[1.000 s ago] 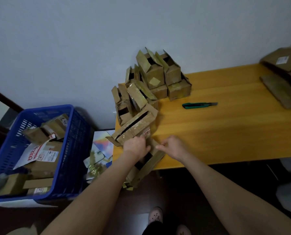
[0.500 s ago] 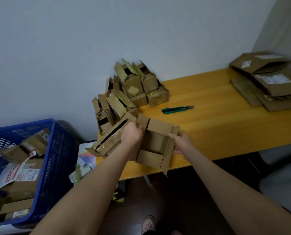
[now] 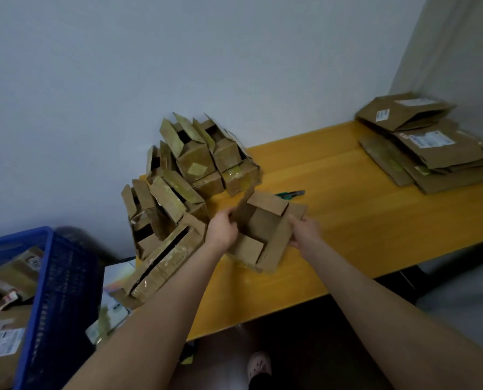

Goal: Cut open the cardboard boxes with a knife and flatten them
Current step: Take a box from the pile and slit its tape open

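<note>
A small brown cardboard box (image 3: 263,232) with open flaps sits on the yellow table (image 3: 361,220), near its front left. My left hand (image 3: 222,229) grips the box's left flap, and my right hand (image 3: 303,230) holds its right side. Just behind the box lies a green utility knife (image 3: 291,194), partly hidden by a flap. A pile of opened boxes (image 3: 189,175) stands against the wall to the left of the held box.
Flattened boxes (image 3: 426,147) are stacked at the table's far right. A blue plastic crate (image 3: 57,291) holding more cardboard stands on the left, beside the table. Loose packaging (image 3: 113,302) lies between crate and table. My foot (image 3: 258,368) shows below the table edge.
Both hands lifted the box from the table's front-left edge and brought it onto the tabletop in front of the knife. The view has swung right, showing the flattened stack.
</note>
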`<state>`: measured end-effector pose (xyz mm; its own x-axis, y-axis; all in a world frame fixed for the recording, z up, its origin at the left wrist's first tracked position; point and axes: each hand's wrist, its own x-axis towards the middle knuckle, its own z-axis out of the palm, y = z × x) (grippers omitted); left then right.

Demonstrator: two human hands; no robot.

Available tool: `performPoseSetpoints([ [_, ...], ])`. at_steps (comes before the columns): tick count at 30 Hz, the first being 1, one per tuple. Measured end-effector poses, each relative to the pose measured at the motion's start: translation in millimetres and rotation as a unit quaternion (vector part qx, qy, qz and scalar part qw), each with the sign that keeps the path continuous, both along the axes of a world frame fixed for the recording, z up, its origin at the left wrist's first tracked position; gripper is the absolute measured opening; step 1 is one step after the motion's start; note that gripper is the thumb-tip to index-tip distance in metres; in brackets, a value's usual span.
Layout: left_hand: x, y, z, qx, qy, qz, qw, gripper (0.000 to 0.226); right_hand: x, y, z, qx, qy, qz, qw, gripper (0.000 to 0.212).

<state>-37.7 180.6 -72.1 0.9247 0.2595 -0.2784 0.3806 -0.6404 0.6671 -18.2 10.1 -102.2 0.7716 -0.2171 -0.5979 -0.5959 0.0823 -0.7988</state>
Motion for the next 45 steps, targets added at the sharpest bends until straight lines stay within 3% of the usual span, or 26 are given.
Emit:
performPoseSetpoints([
  [4, 24, 0, 3, -0.06, -0.001, -0.033, 0.998, 0.044, 38, 2, 2, -0.041, 0.023, 0.01, 0.999, 0.01],
  [8, 43, 0, -6, -0.133, 0.095, -0.147, 0.976, 0.084, 54, 12, 2, -0.028, 0.042, 0.011, 0.999, 0.011],
  [11, 52, -4, -24, -0.082, 0.142, -0.173, 0.971, 0.123, 59, 18, -2, 0.017, 0.051, 0.023, 0.998, 0.02],
  [15, 57, -12, -43, 0.029, 0.133, -0.138, 0.981, 0.097, 65, 8, -10, 0.015, 0.083, 0.087, 0.993, 0.052],
  [20, 53, -31, -57, 0.059, 0.183, -0.135, 0.972, 0.128, 62, -5, -30, -0.006, 0.146, 0.152, 0.978, 0.05],
  [27, 58, -53, -65, -0.01, 0.196, -0.054, 0.979, 0.124, 62, -8, -47, 0.047, 0.164, 0.19, 0.967, 0.049],
  [31, 66, -36, -63, -0.079, 0.212, 0.018, 0.974, 0.11, 68, -17, -50, 0.04, 0.165, 0.21, 0.963, 0.056],
  [37, 54, -34, -64, -0.146, 0.19, 0.059, 0.969, 0.078, 71, -20, -47, 0.04, 0.149, 0.199, 0.968, 0.034],
  [41, 48, -50, -65, -0.111, 0.139, 0.023, 0.984, 0.105, 63, -16, -53, 0.047, 0.157, 0.172, 0.971, 0.036],
  [45, 45, -56, -71, -0.11, 0.143, 0.019, 0.983, 0.1, 57, -13, -53, 0.051, 0.159, 0.17, 0.971, 0.031],
])
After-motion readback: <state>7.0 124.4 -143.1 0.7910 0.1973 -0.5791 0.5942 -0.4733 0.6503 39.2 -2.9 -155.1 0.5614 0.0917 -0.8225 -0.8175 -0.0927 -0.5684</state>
